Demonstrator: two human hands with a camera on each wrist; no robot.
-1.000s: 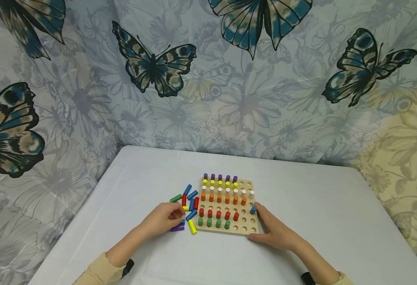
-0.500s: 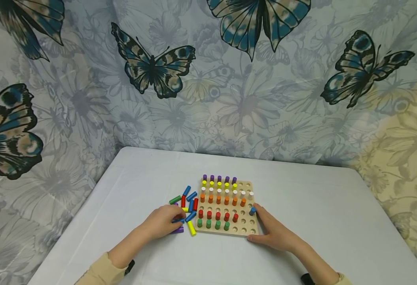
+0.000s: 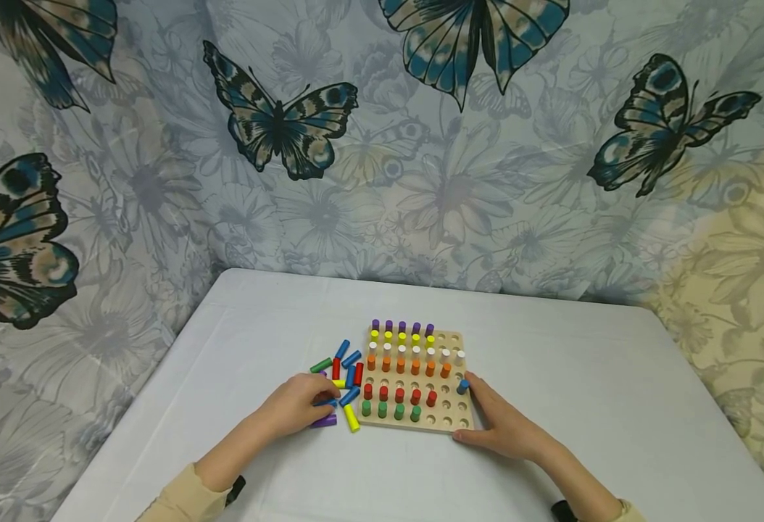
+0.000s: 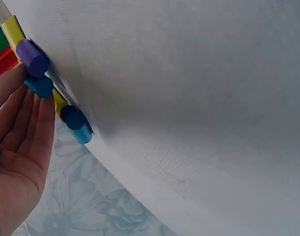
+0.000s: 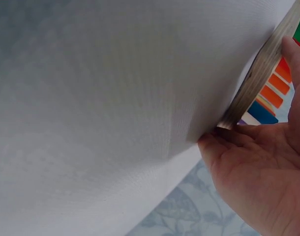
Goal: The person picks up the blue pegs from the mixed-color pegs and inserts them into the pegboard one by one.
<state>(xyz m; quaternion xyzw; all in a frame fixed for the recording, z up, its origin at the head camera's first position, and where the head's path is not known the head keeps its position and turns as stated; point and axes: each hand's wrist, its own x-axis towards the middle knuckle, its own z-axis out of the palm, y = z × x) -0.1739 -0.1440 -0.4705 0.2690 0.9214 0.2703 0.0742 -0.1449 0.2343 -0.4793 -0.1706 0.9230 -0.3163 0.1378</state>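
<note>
In the head view my left hand [image 3: 299, 403] is at the loose pegs left of the wooden pegboard [image 3: 408, 427]. Thumb and fingertips pinch a blue peg [image 4: 39, 86], plain in the left wrist view, with a purple peg [image 4: 33, 58] close beside the thumb. My right hand [image 3: 506, 420] holds the board's near right corner, its thumb on the front edge and its fingers along the right side. Upright pegs in purple, yellow, white, orange, red and green stand in rows. One blue peg [image 3: 463, 386] stands at the right end of an otherwise bare row.
Loose pegs lie between the left hand and the board, among them a green peg [image 3: 321, 365], a yellow peg [image 3: 351, 418] and a red peg [image 3: 359, 374]. All rest on a white-covered table [image 3: 551, 348]. Behind it hangs a butterfly-patterned backdrop [image 3: 382, 217].
My left fingers have lowered slightly among the loose pegs and closed on a blue one. The right hand keeps its place at the board's corner.
</note>
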